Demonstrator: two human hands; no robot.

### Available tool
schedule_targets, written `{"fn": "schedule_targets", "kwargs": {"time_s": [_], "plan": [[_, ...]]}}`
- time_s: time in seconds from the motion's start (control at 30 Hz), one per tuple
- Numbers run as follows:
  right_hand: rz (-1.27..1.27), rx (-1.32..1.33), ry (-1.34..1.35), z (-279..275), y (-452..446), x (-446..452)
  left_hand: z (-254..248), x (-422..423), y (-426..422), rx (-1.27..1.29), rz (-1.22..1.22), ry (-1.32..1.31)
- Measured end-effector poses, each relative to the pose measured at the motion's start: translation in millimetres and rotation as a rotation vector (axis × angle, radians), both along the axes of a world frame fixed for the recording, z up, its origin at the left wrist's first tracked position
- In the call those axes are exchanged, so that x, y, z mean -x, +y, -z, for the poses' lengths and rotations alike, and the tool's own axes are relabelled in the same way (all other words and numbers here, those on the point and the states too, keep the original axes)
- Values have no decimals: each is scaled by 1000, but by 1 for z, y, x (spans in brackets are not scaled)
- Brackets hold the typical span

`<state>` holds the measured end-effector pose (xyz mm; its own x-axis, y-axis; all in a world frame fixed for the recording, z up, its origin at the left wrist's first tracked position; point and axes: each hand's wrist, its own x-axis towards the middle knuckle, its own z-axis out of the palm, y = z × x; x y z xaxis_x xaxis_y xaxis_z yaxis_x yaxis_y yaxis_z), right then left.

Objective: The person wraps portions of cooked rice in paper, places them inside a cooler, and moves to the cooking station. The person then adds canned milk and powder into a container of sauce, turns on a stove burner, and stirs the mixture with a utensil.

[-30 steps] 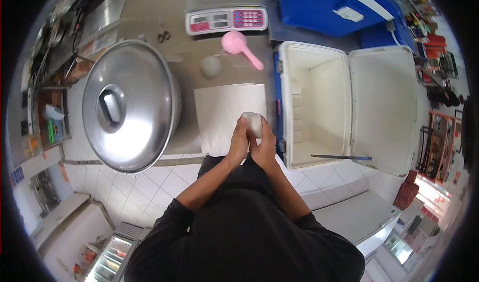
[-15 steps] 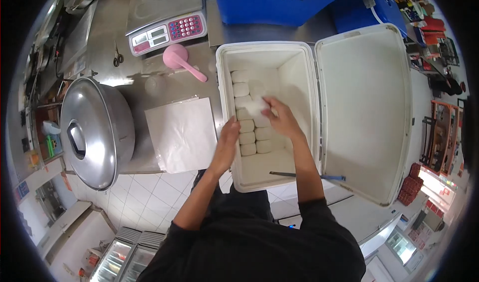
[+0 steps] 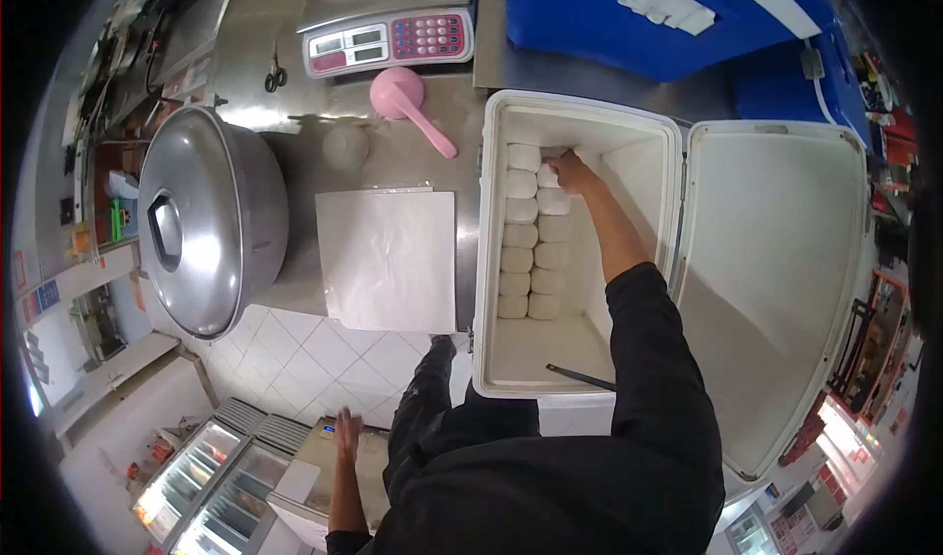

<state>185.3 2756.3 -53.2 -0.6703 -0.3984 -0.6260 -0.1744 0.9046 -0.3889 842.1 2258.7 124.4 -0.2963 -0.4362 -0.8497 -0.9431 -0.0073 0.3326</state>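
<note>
At the near left, the left hand (image 3: 349,433) hangs beside the leg, its fingers loosely extended. To the right, in the open white box (image 3: 535,351), the white blocks (image 3: 518,259) stand in two rows along the left wall. On the surface (image 3: 302,211), white sheets (image 3: 388,260) lie between this box and a lidded pot (image 3: 196,260). Farther, the right hand (image 3: 572,174) touches the right row's far block (image 3: 549,177); I cannot tell if its bent fingers pinch it. Beyond are a pink scoop (image 3: 398,93) and a scale (image 3: 388,42).
</note>
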Motion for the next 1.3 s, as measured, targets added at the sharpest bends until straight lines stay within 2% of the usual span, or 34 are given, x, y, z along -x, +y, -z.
{"fn": "schedule_targets", "kwargs": {"time_s": [0.03,0.07,0.13,0.17,0.2,0.23,0.27,0.3,0.37,0.4,0.43,0.47,0.5,0.53,0.6,0.7,0.8,0.83,0.9,0.97,1.03,1.07,1.1,1.13,1.17,1.23,1.3], "plan": [[22,43,140,37,5,-13,22,-76,-32,-67,181,-17],[45,89,282,55,11,-18,18,-106,-18,92,6,-225],[-37,67,336,39,21,-16,-27,-126,14,85,-143,-403],[-80,57,363,24,19,-18,-31,-140,22,64,-194,-472],[116,56,310,-12,16,-25,-34,-157,29,45,-244,-541],[313,54,255,-69,13,-38,-11,-213,33,32,-287,-483],[427,100,418,-119,14,-64,4,-252,37,18,-330,-424],[510,34,739,-164,16,-91,7,-269,46,-17,-324,-415],[479,-401,1370,-276,34,-150,23,-275,55,-86,-311,-390],[510,-724,1649,-336,46,-182,32,-279,51,-113,-298,-371],[656,-897,1767,-381,75,-221,42,-286,45,-133,-285,-352],[872,-1383,1818,-415,103,-254,52,-290,36,-151,-270,-321],[1002,-1547,1727,-447,129,-289,63,-295,24,-167,-255,-289],[1086,-1544,1530,-472,152,-320,73,-302,4,-170,-246,-257],[1196,-1145,1054,-502,190,-361,93,-311,-43,-162,-228,-176],[1339,-497,756,-511,203,-386,142,-334,-138,-103,-181,-36],[1355,-226,705,-511,149,-390,190,-332,-239,19,-131,120],[1280,-246,730,-507,119,-392,167,-300,-256,80,-324,106],[1035,-462,833,-492,51,-402,177,-260,-313,117,-228,147],[724,-760,970,-469,-19,-408,180,-209,-342,212,-274,305],[614,-738,1138,-417,-68,-410,165,-155,-357,213,-246,361],[623,-776,1164,-398,-102,-416,166,-137,-365,301,-45,382],[519,-806,1218,-369,-114,-420,168,-116,-376,395,152,394],[517,-843,1064,-369,-154,-421,142,-91,-380,356,299,331],[556,-1112,982,-359,-202,-422,165,-83,-392,330,413,388],[431,-1122,938,-313,-236,-427,120,-62,-411,255,429,333],[368,-1006,938,-279,-311,-420,120,-70,-446,241,247,364]]}}
